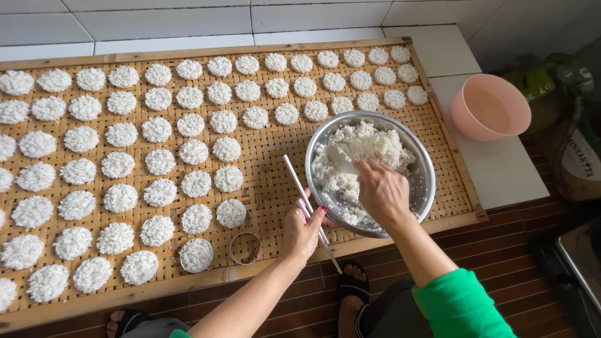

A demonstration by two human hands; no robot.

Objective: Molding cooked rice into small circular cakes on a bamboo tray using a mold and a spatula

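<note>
A: Far left, what's laid out?
B: Rows of round white rice cakes (119, 166) are spread over a woven bamboo tray (269, 181), which is set on a white tiled ledge (188, 22).

A: Near the front edge?
B: A metal ring filled with rice (196, 255) is seen, with an empty metal ring (245, 248) just beside it on the right.

A: Left hand?
B: The left hand (302, 233) is placed against the near rim of the steel bowl (426, 181). A pair of pale chopsticks (305, 199) is pinched between thumb and curled fingers, the sticks slanted across the tray.

A: The bowl itself?
B: It is rested on the tray's right end, partly filled with cooked white rice (366, 147).

A: Right hand?
B: The right hand (380, 191) is lowered into the bowl, fingers closed around a white rice paddle (341, 159) that is pushed into the rice. A green sleeve (460, 307) is visible.

A: Farther right?
B: A pink plastic bowl (490, 106) is set on the ledge, well apart from the tray.
</note>
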